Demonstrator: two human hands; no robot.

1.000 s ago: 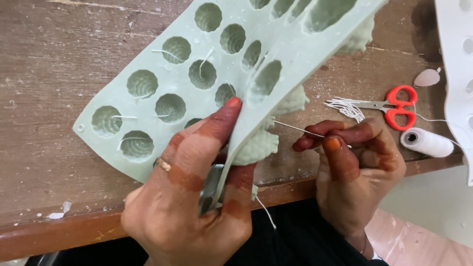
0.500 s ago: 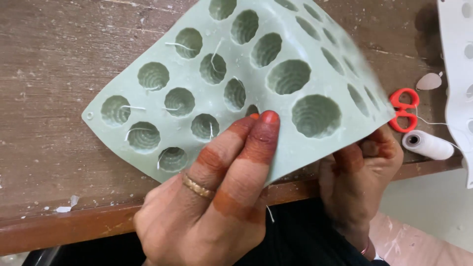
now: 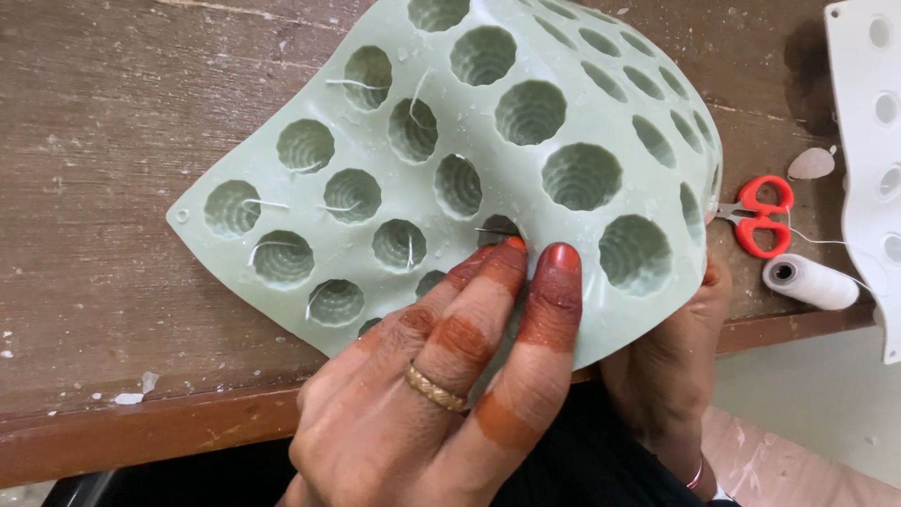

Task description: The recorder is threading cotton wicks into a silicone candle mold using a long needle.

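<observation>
A pale green silicone mould (image 3: 469,122) with several round ribbed cavities is lifted and bent over the table's front edge. White wick threads lie in several of the left cavities. My left hand (image 3: 450,385) presses its fingers flat on the mould's near face, a gold ring on one finger, fingertips beside a cavity with a thin needle or wick tip showing. My right hand (image 3: 671,361) is mostly hidden behind the mould's lower right edge and grips it from underneath.
The brown wooden table (image 3: 103,141) runs under everything, its front edge close to me. Red-handled scissors (image 3: 762,216) and a white thread spool (image 3: 809,282) lie at the right. A white mould (image 3: 873,141) sits at the far right edge.
The mould has been turned and tilted up so its cavity side faces me. My right hand, earlier pulling a wick in the open, has gone behind the mould. My left fingers now lie flat on it.
</observation>
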